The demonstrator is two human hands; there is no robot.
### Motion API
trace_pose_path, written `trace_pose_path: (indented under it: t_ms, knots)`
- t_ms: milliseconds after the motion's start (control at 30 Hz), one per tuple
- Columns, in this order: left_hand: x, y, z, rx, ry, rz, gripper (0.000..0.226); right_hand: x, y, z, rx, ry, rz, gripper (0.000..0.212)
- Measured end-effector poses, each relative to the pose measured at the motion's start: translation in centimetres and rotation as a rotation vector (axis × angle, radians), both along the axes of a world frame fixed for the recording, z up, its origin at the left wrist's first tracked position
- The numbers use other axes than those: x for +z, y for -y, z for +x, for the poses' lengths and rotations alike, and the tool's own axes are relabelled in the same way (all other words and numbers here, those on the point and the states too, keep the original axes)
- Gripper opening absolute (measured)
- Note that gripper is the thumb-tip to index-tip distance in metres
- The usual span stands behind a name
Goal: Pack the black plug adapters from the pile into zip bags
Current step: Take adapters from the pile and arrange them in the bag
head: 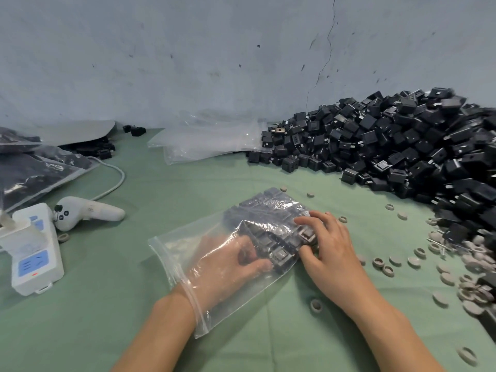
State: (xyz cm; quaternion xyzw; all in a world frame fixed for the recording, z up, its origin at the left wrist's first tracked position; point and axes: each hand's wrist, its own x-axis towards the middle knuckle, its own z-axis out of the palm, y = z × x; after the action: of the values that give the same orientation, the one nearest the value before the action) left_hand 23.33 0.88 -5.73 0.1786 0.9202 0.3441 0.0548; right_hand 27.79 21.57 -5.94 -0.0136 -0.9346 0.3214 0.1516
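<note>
1. Reaching into the bag (171,253) with the left hand (230,264), wrist through the open zip mouth, so as to seat each piece deep rather than drop it in
2. Pinching what looks like one adapter (245,255) between thumb and fingers in there, though blurred by glare on the film
3. Pressing down from outside with the right hand (330,251), fingers spread and unclenched over the packed adapters (268,210), grasping nothing; likely done to stop the rows toppling or sliding while the next one goes in
4. Keeping the bag flat on the cloth (107,318), mouth towards the body and closed end towards the pile (402,146), probably for short reaches
5. Packing in tight rows at the closed end, with room left near the zip; judged partly filled and not ready to seal
6. Keeping spare bags (209,140) by the wall just beside the pile, and full bags (35,170) far left, well apart, probably to separate done from undone
7. Working among loose grey rings (397,260) scattered between bag and pile; worth keeping out of the mouth
</note>
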Motion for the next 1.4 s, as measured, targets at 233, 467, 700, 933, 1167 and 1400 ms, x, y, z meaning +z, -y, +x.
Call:
trace_pose_path:
  t_ms: [233,467,700,933,1167,1400]
  knots:
    - [0.3,-0.1,0.1,0.000,-0.019,-0.037,0.029,0.0,-0.3,-0.3,-0.072,-0.051,-0.021,0.044]
    - [-0.7,0.6,-0.4,-0.008,-0.047,0.027,0.035,-0.3,-0.6,-0.5,-0.154,-0.074,-0.012,0.033]
    - [-1.0,2.7,-0.2,-0.096,-0.212,0.139,0.033,-0.1,-0.7,-0.4,-0.187,-0.082,-0.072,0.033]
    - [-0.2,8.6,1.4,0.131,-0.271,0.149,0.020,0.5,-0.5,-0.7,-0.225,-0.162,-0.071,0.033]
    - [0.5,13.5,2.1,0.553,-0.493,0.113,0.039,1.0,-1.4,-1.0,-0.221,-0.183,-0.286,0.032]
    - [5.7,4.6,-1.3,0.429,-0.524,0.365,0.016,2.6,-4.1,-3.4,-0.328,-0.093,-1.089,0.025]
